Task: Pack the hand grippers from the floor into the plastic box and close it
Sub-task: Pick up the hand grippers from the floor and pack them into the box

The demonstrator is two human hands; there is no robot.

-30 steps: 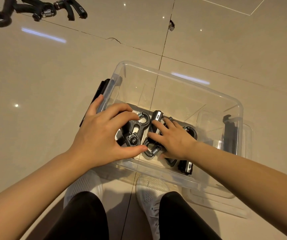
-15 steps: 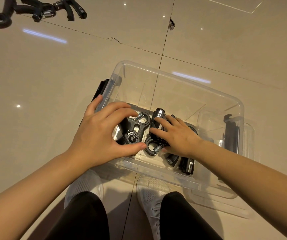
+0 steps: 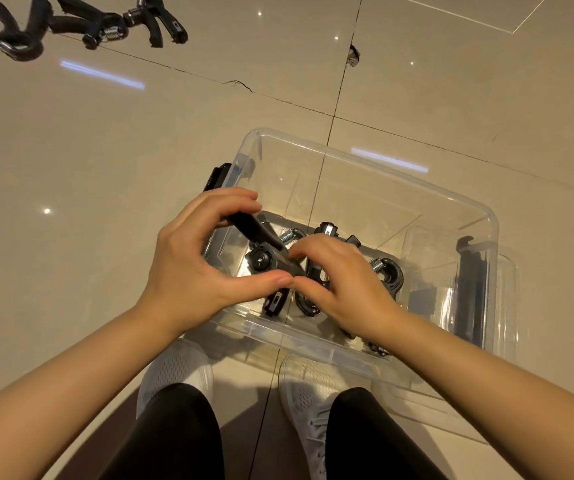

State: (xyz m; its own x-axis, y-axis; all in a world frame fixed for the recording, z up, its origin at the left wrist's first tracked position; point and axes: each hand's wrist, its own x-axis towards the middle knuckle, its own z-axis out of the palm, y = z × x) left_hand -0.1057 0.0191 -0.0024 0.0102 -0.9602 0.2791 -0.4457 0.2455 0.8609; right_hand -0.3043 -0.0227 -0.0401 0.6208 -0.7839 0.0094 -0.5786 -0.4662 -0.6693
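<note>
The left hand (image 3: 188, 261) curls over the near left corner of the box (image 3: 375, 168), its fingers and thumb bent round the black, matte handle of a gripper (image 3: 264, 251) held tilted just inside the wall. The right hand (image 3: 344, 282) lies arched over a second gripper (image 3: 387, 275), fingers bent and thumb tip meeting the left thumb; whether it truly pinches anything beneath cannot be told, since the palm covers the spot. The grippers are hard black plastic with a round pivot knob and bright coiled steel springs.

Half a second ago the left gripper lay flatter with its looped end showing near the fingertips; now its handle stands up under the left fingers, and the right hand has slid nearer, onto the middle of the pile. The view has also dipped a little, so more of the loose grippers (image 3: 98, 26) shows at the top left.

The box is clear, thin-walled plastic with rounded corners and dark latches (image 3: 469, 289) at both ends; it rests on a glossy beige tiled floor (image 3: 70, 150) with dark grout lines and a small crack. Loose grippers lie well apart on the floor, cut off by the frame edge. How many grippers sit in the box is hard to count under the hands. White mesh shoes (image 3: 178, 368) and black trousers (image 3: 174, 434) show below.
</note>
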